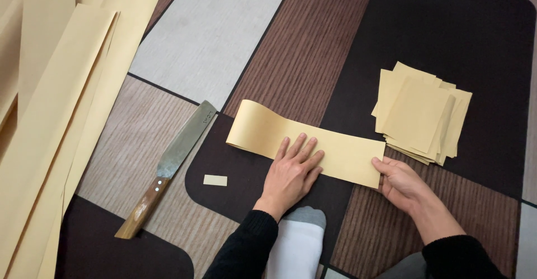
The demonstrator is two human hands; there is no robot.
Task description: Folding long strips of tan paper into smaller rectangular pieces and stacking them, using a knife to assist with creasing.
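Lying under left fingers [302, 150], paper strip [257, 128] meets right fingers [383, 167].

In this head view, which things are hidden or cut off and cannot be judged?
- Long paper sheets: cut off by the left and top edges.
- Paper strip: partly covered by the left hand; right hand pinches its end.
- Square stack: sheet count hidden, overlapping.
- Knife: blade marks too small.

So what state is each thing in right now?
Long tan paper strip: flat, left end curled up.
Left hand: pressed flat on it.
Right hand: pinching its right end.
Wooden-handled broad knife: lying untouched.
Cut tan squares: stacked loosely.
Small paper scrap: loose.
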